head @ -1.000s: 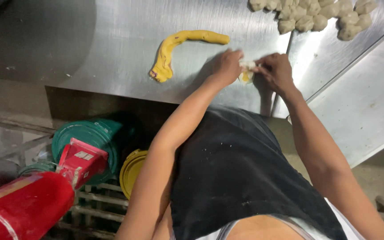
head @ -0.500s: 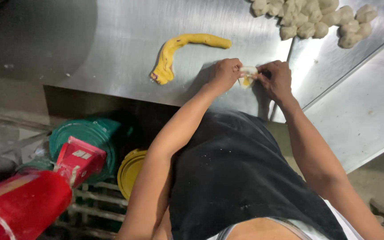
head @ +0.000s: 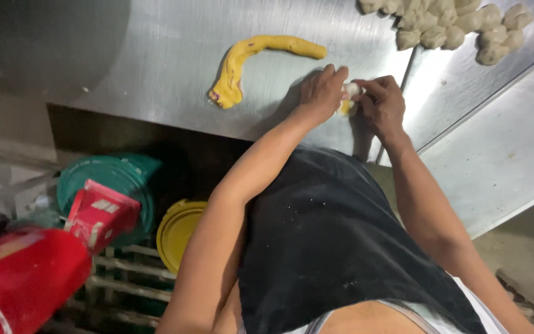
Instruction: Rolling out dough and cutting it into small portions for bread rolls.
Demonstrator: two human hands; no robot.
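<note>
A scratched steel worktable (head: 125,68) is filling the frame in a dim kitchen, with a person in a black apron (head: 329,247) leaning over its front edge. The left hand (head: 321,93) and the right hand (head: 381,105) are meeting at the table's edge, both pinching a small piece of pale dough (head: 348,99) between their fingertips; the piece is sitting just above the steel, mostly hidden by the fingers. A long yellow roll of dough (head: 248,62) is lying curved on the table to the left, well apart from the hands, and a heap of finished pale dough pieces (head: 452,25) is waiting at the far right. Below the table, a green lid (head: 112,185), a yellow lid (head: 177,232) and a red container (head: 26,278) are standing on a rack. Shaping well here likely means light, even finger pressure, turning the piece so it closes smoothly.
</note>
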